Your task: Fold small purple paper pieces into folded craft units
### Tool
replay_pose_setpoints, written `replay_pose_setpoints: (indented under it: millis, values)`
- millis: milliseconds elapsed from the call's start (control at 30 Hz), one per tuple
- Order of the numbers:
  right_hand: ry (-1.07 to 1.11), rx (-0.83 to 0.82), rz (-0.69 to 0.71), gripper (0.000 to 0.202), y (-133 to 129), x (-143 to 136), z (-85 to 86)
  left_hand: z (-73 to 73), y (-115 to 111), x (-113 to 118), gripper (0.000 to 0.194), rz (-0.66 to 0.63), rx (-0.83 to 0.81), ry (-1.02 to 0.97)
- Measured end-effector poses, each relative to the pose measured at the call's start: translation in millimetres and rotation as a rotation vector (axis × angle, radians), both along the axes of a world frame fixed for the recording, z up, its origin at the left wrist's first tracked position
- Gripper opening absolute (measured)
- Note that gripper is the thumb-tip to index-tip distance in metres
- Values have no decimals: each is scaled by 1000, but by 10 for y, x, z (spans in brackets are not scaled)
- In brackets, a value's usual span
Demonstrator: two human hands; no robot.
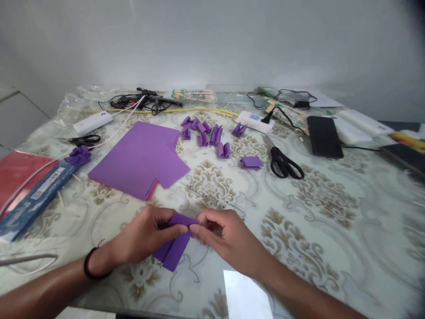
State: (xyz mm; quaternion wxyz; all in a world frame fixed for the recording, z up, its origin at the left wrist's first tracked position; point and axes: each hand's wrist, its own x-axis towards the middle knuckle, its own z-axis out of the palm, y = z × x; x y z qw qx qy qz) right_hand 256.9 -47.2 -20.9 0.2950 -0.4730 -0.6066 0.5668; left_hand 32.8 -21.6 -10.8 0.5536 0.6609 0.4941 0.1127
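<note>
Between both hands, close to the table's near edge, is a folded piece of purple paper (177,248) with a crease running along it. My left hand (151,232) pinches its upper left part between thumb and fingers. At the upper right corner my right hand (222,230) grips the same paper, its thumb tip beside the left thumb. Beyond the hands lies a stack of purple sheets (133,155), with a little red showing under its lower edge. Several small folded purple paper pieces (215,134) stand in a group farther back, and a flatter folded piece (251,162) rests to their right.
Black-handled scissors (285,165) lie right of the folded pieces; another pair (84,140) lies at left near crumpled purple paper (78,155). A white power strip (255,121), a black phone (323,136) and tangled cables (142,101) line the back. A red and blue package (36,195) sits left.
</note>
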Motion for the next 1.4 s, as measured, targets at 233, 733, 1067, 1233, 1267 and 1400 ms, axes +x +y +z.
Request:
replay_pose_setpoints:
  millis: [233, 733, 1067, 1233, 1267, 1400]
  values:
    - [16, 9, -49, 37, -11, 0, -18, -46, 11, -34, 37, -24, -104, -121]
    - [-50, 138, 48, 44, 0, 44, 54, 30, 18, -28, 35, -74, -146, -230]
    - [-43, 232, 20, 46, 2, 32, 43, 68, 8, -16, 43, -136, -68, -137]
    - [31, 180, 17, 31, -17, 19, 61, 79, -2, -36, 46, -171, -57, -113]
    - [47, 186, 10, 30, -23, 15, 69, 82, -4, -41, 46, -184, -49, -113]
    - [60, 211, 8, 30, -39, 2, 86, 85, -11, -38, 45, -237, -44, -129]
